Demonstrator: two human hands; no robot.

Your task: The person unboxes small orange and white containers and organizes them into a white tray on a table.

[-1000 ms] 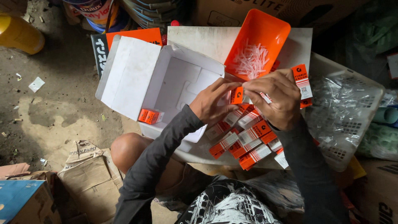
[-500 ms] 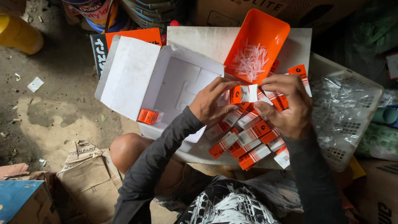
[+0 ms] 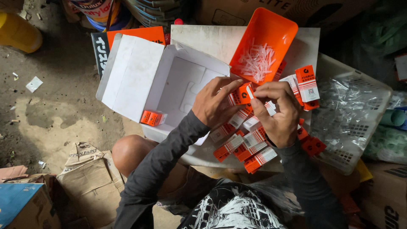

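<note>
Both hands, left hand [image 3: 213, 106] and right hand [image 3: 277, 111], are pinching a small orange carton [image 3: 242, 94] above scattered cartons [image 3: 243, 146], beside an orange tray [image 3: 265, 44].

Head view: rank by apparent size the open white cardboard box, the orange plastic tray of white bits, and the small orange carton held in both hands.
1. Open white cardboard box, largest.
2. Orange plastic tray.
3. Small orange carton between left hand and right hand, clearly smallest.

Storeroom or workshop: dirt floor [image 3: 63, 123], cardboard boxes [image 3: 91, 178], paint cans [image 3: 95, 10].
</note>
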